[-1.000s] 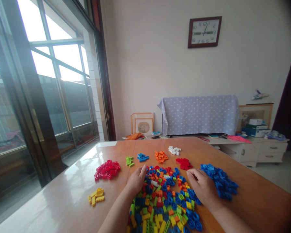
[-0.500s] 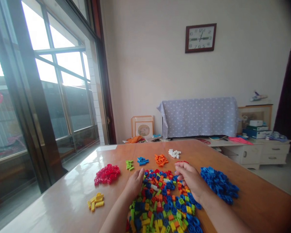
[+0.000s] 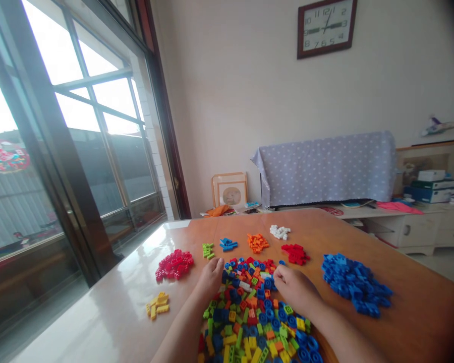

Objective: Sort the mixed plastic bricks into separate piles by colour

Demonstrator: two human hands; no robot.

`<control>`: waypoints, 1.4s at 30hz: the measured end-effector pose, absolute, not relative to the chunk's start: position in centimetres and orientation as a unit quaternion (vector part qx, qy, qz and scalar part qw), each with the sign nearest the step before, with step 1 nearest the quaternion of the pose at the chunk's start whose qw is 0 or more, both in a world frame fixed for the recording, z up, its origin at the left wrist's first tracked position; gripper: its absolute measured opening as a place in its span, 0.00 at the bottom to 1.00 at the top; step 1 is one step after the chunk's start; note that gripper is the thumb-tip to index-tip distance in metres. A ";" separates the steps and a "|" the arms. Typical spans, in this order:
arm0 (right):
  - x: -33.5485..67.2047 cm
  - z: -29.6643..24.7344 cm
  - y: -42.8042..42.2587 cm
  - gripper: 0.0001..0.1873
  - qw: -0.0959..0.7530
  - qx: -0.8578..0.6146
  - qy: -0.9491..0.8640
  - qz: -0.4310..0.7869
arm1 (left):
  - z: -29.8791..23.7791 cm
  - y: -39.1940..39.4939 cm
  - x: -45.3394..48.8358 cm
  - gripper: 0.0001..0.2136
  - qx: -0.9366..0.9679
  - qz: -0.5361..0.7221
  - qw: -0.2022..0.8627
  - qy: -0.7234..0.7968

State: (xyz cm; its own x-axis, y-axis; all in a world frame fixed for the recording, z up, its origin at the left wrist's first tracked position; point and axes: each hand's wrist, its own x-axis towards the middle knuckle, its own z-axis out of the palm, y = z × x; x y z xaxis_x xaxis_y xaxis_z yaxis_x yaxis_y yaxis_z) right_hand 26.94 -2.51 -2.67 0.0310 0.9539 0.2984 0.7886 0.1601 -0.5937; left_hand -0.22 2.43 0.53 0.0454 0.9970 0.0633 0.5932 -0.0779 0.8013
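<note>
Head: hands [image 3: 211, 278] [image 3: 294, 290] seemingly on brick pile [image 3: 249, 315].

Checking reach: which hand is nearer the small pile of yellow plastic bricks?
Left. The left hand lies right of the yellow brick pile; the right hand is farther right, on the mixed bricks.

Wall clock [image 3: 326, 27], tall window [image 3: 79, 126], dotted grey cloth [image 3: 325, 166], framed picture leaning by wall [image 3: 231, 194], white cabinet [image 3: 412, 229]
</note>
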 end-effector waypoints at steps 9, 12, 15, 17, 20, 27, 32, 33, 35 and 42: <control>26.0 -2.1 -3.3 0.11 0.273 -0.627 -0.723 0.096 | 0.3 2.3 -0.2 0.30 0.592 0.398 0.457 0.530; 26.0 -1.9 -3.5 0.12 0.266 -0.629 -0.724 0.090 | 0.6 2.0 -0.2 0.32 0.597 0.402 0.469 0.512; 26.0 -1.7 -3.8 0.13 0.260 -0.625 -0.730 0.096 | 0.9 1.5 -0.1 0.30 0.598 0.408 0.478 0.498; 25.9 -1.6 -3.9 0.13 0.253 -0.623 -0.733 0.103 | 0.9 1.3 0.0 0.29 0.598 0.410 0.484 0.490; 25.8 -1.5 -3.9 0.12 0.246 -0.623 -0.734 0.110 | 0.5 1.5 0.1 0.25 0.607 0.414 0.464 0.495; 25.6 -1.3 -3.9 0.13 0.235 -0.623 -0.737 0.114 | -2.1 2.3 0.4 0.15 0.717 0.342 0.294 0.532; 25.3 -1.1 -4.2 0.13 0.242 -0.616 -0.742 0.104 | -3.1 2.5 0.4 0.16 0.752 0.296 0.246 0.535; 25.3 -1.0 -4.3 0.13 0.245 -0.614 -0.744 0.102 | -3.2 2.6 0.3 0.16 0.753 0.296 0.241 0.535; 25.2 -0.9 -4.4 0.13 0.251 -0.610 -0.745 0.098 | -3.1 2.7 0.3 0.13 0.757 0.304 0.232 0.529; 24.1 0.2 -5.5 0.11 0.336 -0.575 -0.735 0.130 | 0.7 0.6 1.6 0.13 0.750 0.386 0.256 0.473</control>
State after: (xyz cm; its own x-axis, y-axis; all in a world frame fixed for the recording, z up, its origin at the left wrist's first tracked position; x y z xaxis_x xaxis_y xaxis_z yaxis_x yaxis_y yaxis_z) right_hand 24.06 -5.47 0.16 -0.1138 0.9320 0.3443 0.7575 0.3056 -0.5769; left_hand 1.60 0.57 0.72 0.2549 0.9066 0.3364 0.5120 -0.4217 0.7483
